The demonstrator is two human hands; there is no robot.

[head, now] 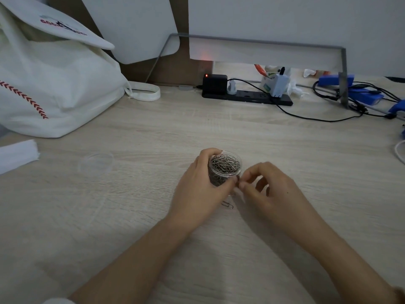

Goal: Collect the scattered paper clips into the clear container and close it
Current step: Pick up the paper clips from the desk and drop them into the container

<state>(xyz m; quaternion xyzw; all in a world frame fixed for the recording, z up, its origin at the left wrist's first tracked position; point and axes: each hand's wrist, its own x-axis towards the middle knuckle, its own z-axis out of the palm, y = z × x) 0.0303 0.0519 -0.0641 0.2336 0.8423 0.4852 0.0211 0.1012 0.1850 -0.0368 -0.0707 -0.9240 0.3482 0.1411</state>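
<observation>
- Paper clips [225, 164] fill the clear container [238, 170] almost up to its open rim.
- The container stands upright on the wooden table [153, 128], near the middle, with no lid on it.
- The left hand [201, 189] grips the container from the left side, with its thumb and the other digits curled round the wall.
- The right hand [274, 189] is just beside the container at its lower right. Its thumb and forefinger are pressed together, but I cannot tell if a clip is between them.
- One loose clip [228, 204] lies flat on the table between the two hands.
- The clear lid [96, 163] lies on the table well apart to the left.
- A white bag [54, 84] stands at the far left, and a black power strip [247, 96] lies at the back.
</observation>
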